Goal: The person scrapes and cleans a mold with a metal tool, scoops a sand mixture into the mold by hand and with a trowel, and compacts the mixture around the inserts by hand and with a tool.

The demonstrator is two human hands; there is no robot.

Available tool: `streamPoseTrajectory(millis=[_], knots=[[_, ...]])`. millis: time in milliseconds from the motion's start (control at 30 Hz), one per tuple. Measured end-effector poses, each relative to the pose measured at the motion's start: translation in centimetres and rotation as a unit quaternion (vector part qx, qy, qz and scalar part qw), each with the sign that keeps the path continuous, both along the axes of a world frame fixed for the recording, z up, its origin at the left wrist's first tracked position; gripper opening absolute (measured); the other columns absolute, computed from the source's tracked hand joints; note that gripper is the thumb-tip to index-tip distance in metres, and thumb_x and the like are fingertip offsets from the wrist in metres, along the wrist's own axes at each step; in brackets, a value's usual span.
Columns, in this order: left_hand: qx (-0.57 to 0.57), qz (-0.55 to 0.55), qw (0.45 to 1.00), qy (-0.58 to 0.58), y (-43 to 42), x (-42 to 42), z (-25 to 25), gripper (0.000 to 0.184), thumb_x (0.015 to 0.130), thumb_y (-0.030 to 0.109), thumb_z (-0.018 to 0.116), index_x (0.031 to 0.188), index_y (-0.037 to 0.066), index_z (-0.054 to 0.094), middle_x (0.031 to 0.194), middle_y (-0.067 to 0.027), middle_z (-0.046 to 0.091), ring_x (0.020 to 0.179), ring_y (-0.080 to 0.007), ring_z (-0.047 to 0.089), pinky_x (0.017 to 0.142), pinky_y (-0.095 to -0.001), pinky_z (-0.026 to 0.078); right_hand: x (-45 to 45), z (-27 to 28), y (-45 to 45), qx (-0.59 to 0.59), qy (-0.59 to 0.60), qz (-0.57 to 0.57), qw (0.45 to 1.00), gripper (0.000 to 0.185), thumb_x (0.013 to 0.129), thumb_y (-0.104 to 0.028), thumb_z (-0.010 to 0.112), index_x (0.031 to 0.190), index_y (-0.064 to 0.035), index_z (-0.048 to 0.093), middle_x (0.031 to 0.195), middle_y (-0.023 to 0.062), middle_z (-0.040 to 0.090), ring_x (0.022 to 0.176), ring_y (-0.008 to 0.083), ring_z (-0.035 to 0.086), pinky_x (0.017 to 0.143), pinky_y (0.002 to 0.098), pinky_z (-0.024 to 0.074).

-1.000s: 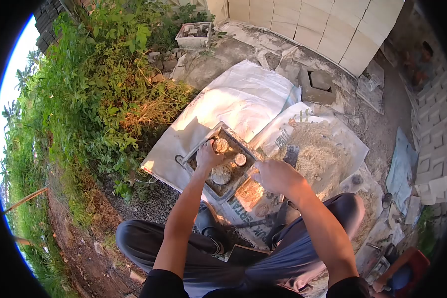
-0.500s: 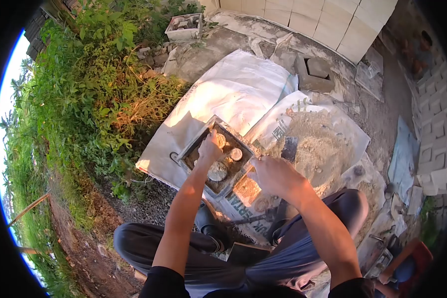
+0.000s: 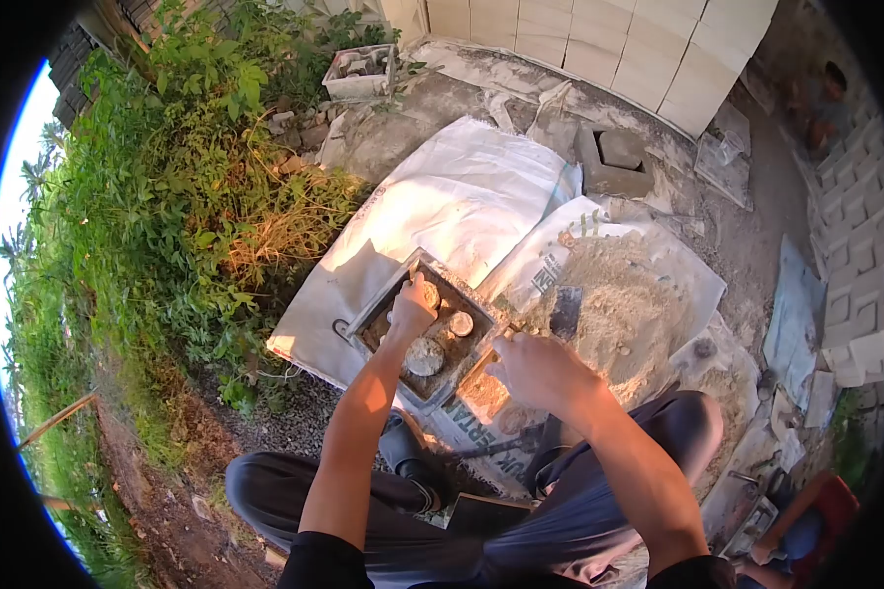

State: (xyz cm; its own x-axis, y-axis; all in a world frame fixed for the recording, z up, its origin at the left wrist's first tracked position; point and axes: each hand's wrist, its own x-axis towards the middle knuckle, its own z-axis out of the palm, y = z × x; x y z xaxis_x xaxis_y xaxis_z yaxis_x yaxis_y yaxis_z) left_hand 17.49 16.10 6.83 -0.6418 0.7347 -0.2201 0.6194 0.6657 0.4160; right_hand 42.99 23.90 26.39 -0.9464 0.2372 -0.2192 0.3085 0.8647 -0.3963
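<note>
Where fingers (image 3: 417, 283) reach, box (image 3: 384, 294) — squarish, corner forward

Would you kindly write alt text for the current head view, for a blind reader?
A person's left hand is inside a square box containing round pieces; the right hand is near its corner. The box sits on white sacking beside a sandy heap, with greenery at left.
</note>
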Motion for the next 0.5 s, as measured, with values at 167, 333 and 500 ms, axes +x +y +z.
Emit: streamPoseTrajectory(millis=[167, 333, 500], knots=[[-0.021, 0.015, 1.0, -0.017, -0.3, 0.0, 0.5, 0.077, 0.062, 0.014, 0.077, 0.125, 0.002, 0.035, 0.114, -0.026, 0.053, 0.099, -0.0403, 0.058, 0.081, -0.0434, 0.051, 1.1, 1.9, -0.2, -0.016, 0.006, -0.012, 1.0, 0.034, 0.092, -0.032, 0.05, 0.097, 0.0015, 0.054, 0.078, 0.0216, 0.061, 0.074, 0.0378, 0.063, 0.069, 0.0451, 0.0515], [0.049, -0.003, 0.999, 0.003, -0.8, 0.3, 0.7, 0.073, 0.061, 0.013, 0.077, 0.121, 0.003, 0.038, 0.11, -0.0251, 0.055, 0.1, -0.041, 0.057, 0.082, -0.0438, 0.05, 0.9, 2.5, -0.1, -0.024, -0.023, -0.021, 0.999, 0.034, 0.092, -0.032, 0.05, 0.095, 0.0017, 0.053, 0.078, 0.022, 0.061, 0.075, 0.038, 0.063, 0.069, 0.0452, 0.0512], [0.037, -0.022, 0.999, -0.029, -0.8, -0.3, 0.7, 0.069, 0.059, 0.012, 0.078, 0.117, 0.0, 0.043, 0.098, -0.0259, 0.06, 0.094, -0.0414, 0.059, 0.08, -0.0442, 0.05, 0.9, 1.5, -0.2, -0.018, 0.009, -0.003, 1.0, 0.033, 0.092, -0.031, 0.051, 0.094, 0.0018, 0.053, 0.074, 0.0212, 0.06, 0.075, 0.0361, 0.063, 0.067, 0.0435, 0.0515]])
